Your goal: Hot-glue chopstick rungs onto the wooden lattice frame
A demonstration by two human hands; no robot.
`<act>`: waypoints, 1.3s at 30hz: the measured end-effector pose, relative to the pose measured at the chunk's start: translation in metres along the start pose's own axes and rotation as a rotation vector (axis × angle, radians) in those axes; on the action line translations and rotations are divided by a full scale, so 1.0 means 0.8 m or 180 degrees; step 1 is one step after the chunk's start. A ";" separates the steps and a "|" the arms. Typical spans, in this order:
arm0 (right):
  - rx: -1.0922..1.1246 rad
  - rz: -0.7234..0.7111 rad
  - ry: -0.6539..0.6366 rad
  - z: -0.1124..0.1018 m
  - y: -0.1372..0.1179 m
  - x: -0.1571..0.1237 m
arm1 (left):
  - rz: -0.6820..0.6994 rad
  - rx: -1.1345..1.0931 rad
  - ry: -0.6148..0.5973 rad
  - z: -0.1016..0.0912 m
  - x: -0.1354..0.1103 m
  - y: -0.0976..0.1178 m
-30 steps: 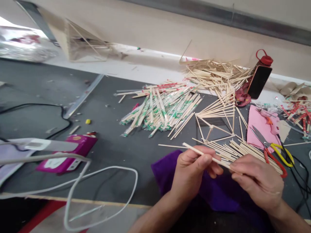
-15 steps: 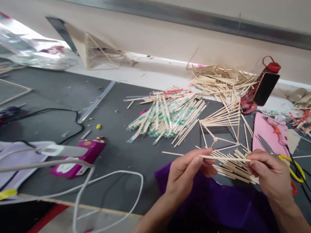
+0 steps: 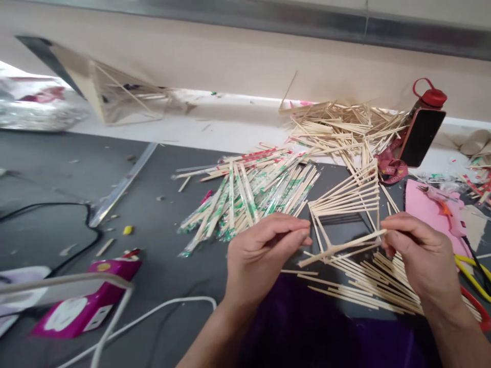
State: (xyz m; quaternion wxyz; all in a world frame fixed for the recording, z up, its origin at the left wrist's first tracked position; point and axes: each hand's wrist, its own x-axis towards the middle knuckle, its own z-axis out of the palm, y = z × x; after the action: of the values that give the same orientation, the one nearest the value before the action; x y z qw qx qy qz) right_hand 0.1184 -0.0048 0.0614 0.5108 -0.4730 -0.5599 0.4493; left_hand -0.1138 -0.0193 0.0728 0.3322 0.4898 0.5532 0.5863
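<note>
My right hand is closed on the right end of a thin wooden stick that slopes down to the left. My left hand is pinched shut beside the stick's lower left end; I cannot make out anything between its fingers. Just behind the stick a frame of glued sticks lies on the dark table. Loose bare sticks are spread under and in front of my right hand. A purple cloth lies below both wrists.
A heap of plastic-wrapped chopsticks lies centre; bare sticks are piled behind. A red-capped bottle with a phone, a pink sheet and scissors are right. A magenta power strip, cables, a ruler and a stick pyramid are left.
My hands moved apart and up. The stick, held level between both hands before, now tilts down to the left, gripped at the right end only. The view shifted.
</note>
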 end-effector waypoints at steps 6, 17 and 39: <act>0.0500 0.0151 -0.0276 -0.012 -0.016 0.000 | -0.0174 -0.0142 0.0102 -0.007 -0.001 -0.015; -0.0192 0.0373 0.0181 -0.025 0.020 0.022 | 0.0195 0.0420 -0.0052 0.000 0.002 -0.065; -0.0608 0.0479 0.0771 -0.017 0.053 0.019 | 0.0984 0.0734 -0.0071 0.010 -0.002 -0.079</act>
State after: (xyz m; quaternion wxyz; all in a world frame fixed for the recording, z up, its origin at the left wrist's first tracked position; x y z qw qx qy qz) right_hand 0.1346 0.0168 0.0224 0.4922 -0.6106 -0.4974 0.3708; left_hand -0.1158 -0.0075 0.0100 0.1860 0.6102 0.5313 0.5575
